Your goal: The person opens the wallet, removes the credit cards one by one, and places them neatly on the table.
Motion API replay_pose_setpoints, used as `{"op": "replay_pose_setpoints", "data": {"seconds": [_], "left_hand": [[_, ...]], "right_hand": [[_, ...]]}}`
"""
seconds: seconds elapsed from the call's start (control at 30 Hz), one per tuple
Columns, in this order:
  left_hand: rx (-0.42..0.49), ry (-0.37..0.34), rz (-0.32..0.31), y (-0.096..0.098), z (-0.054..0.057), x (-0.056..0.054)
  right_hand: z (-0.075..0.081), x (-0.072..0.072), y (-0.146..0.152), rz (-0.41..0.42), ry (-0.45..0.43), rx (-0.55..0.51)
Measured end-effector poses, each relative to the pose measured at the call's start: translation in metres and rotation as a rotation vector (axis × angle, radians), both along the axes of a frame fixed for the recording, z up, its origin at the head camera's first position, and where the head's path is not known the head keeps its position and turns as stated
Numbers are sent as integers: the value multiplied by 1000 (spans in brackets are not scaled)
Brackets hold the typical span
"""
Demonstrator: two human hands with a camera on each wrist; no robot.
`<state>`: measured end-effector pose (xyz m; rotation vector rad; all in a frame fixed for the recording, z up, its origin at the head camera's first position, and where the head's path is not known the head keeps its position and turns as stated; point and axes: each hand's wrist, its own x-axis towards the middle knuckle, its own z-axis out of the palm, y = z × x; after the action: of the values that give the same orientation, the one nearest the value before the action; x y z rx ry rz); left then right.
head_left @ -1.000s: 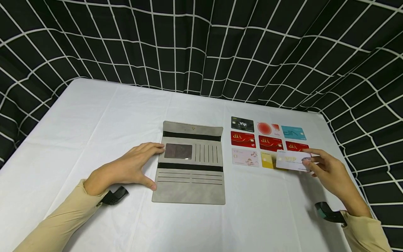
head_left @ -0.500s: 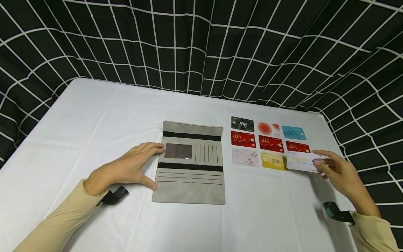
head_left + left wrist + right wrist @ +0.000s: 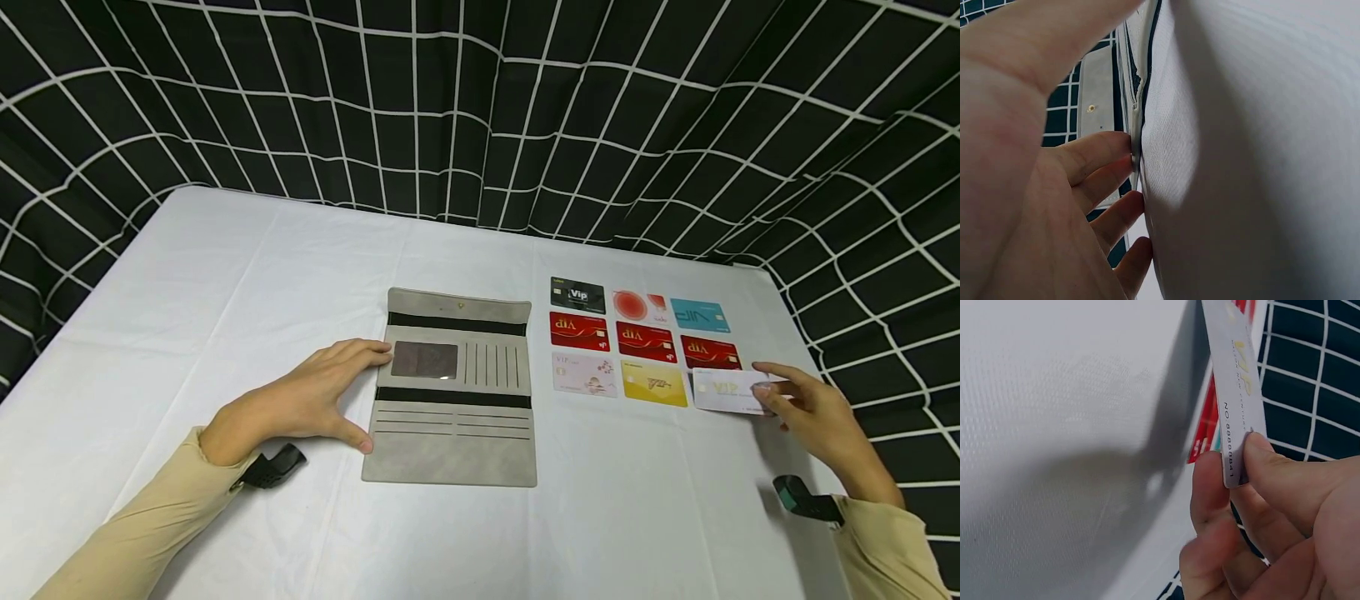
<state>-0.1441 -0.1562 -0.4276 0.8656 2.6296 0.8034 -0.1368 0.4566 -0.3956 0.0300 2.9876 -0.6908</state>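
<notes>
A grey wallet (image 3: 450, 458) lies unfolded on the white table, showing a dark window pocket and rows of card slots. My left hand (image 3: 307, 400) rests at its left edge, thumb and fingers spread apart; in the left wrist view the fingertips (image 3: 1127, 209) touch the table and the wallet's edge. My right hand (image 3: 813, 417) pinches a white VIP card (image 3: 727, 392) by its right end, thumb on top. That card is just right of a yellow card (image 3: 654, 383) and below a red card (image 3: 711, 352). In the right wrist view the white card (image 3: 1235, 394) is tilted above the table.
Other cards lie in rows right of the wallet: a black card (image 3: 577, 295), a white card with a red circle (image 3: 632, 307), a blue card (image 3: 699, 316), red cards (image 3: 579, 332) and a pink card (image 3: 585, 375). A black grid-patterned curtain (image 3: 450, 108) hangs behind the table.
My right hand has carried the white card rightward off the yellow card and then slightly down towards the table, uncovering the yellow card and more of the red one. My left hand has stayed put.
</notes>
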Motion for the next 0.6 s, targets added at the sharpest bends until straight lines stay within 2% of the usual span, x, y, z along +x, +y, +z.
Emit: {"op": "replay_pose_setpoints", "data": {"seconds": [0.23, 0.37, 0.6], "left_hand": [[0, 5, -2, 0, 0, 0], [-5, 10, -3, 0, 0, 0], [-3, 11, -3, 0, 0, 0]], "right_hand": [[-3, -4, 3, -28, -102, 91], [-7, -5, 2, -57, -161, 89], [-13, -8, -1, -99, -186, 76]]}}
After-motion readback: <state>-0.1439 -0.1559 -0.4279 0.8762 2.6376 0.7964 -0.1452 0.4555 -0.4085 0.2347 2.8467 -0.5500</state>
